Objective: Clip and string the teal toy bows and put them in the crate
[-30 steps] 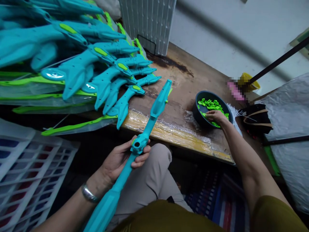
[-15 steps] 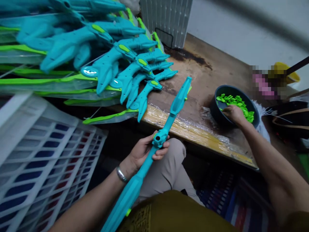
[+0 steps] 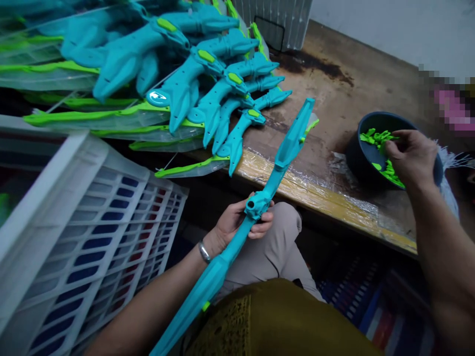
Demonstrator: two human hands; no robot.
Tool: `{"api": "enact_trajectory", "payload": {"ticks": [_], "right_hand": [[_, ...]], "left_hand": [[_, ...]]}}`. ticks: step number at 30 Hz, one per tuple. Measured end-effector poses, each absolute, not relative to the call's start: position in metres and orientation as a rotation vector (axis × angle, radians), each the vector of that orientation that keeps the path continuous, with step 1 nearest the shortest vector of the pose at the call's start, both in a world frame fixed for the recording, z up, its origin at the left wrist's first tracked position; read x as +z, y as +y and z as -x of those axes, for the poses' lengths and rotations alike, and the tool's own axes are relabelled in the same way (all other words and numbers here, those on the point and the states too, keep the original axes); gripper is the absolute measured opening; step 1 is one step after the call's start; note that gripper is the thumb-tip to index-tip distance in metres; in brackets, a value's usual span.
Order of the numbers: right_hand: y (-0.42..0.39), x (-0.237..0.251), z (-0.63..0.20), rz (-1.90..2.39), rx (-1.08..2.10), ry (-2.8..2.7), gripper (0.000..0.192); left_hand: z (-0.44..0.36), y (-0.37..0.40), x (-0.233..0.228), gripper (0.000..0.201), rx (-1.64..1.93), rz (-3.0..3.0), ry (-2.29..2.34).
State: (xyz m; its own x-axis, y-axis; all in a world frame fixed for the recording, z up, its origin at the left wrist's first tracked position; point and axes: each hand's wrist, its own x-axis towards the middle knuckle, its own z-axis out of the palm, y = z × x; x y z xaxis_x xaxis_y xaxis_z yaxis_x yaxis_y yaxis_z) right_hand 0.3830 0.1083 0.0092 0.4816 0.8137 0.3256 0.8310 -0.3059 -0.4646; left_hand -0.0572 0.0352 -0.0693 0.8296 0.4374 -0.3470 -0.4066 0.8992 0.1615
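My left hand (image 3: 237,223) grips a long teal plastic toy shaft (image 3: 276,165) near its round joint. The shaft's far end rests on the wooden table (image 3: 326,99) and its near end runs down past my lap. My right hand (image 3: 410,155) hovers over a dark bowl (image 3: 358,160) filled with small bright green plastic pieces (image 3: 374,138). Its fingers are curled at the pieces; whether it holds one is hidden.
A heap of finished teal and green toy pieces (image 3: 193,79) covers the table's left part. A white plastic crate (image 3: 85,232) stands at the lower left. A white ribbed panel (image 3: 274,15) stands at the back. Tape covers the table's front edge.
The view has swung left and down. My right hand has lifted slightly from the green pieces toward the bowl's right side. My left hand keeps its grip on the shaft.
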Motion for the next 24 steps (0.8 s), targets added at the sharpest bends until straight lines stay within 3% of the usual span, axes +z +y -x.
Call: {"api": "enact_trajectory", "payload": {"ticks": [10, 16, 20, 24], "right_hand": [[0.103, -0.006, -0.406, 2.172, 0.502, -1.126, 0.006], [0.098, -0.002, -0.403, 2.043, 0.41, -1.175, 0.007], [0.076, 0.014, -0.356, 1.829, 0.299, -1.327, 0.01], [0.033, 0.019, -0.262, 1.511, 0.576, -1.667, 0.012]], "left_hand": [[0.061, 0.036, -0.074, 0.024, 0.478, -0.101, 0.42], [0.059, 0.035, -0.08, 0.025, 0.439, -0.098, 0.413], [0.053, 0.034, -0.081, 0.026, 0.422, -0.108, 0.386], [0.045, 0.034, -0.08, 0.028, 0.419, -0.094, 0.368]]}}
